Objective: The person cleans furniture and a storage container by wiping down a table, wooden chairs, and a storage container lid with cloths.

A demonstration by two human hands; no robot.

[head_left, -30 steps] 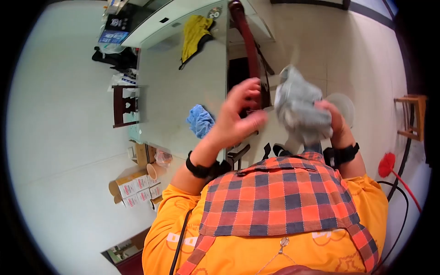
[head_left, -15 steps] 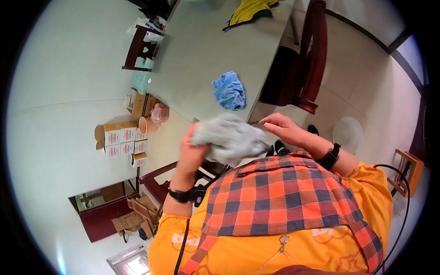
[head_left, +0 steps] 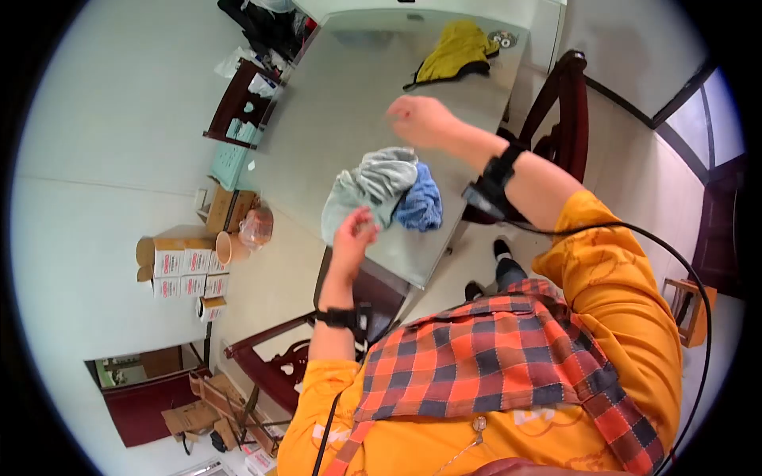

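"Over the smooth grey-green tabletop, the right hand reaches across, wrist bent, fingers curled down! Nothing shows in it, though how tightly it's closed can't be told."

"And the left hand?"

"Lower, palm turned in, fingers loosely bent at the near edge of the crumpled pale-grey cloth. Pinching it or just released? Can't tell!"

"Half a second ago that cloth was bunched in the left hand, short of the table. Now it's down on the top, against the crumpled blue terry cloth!"

"And the right hand has swung from near the body to beyond both."

"At the far end lies a yellow cloth with dark trim; a dark-red wooden chair stands alongside, white printed cartons stacked by the wall."
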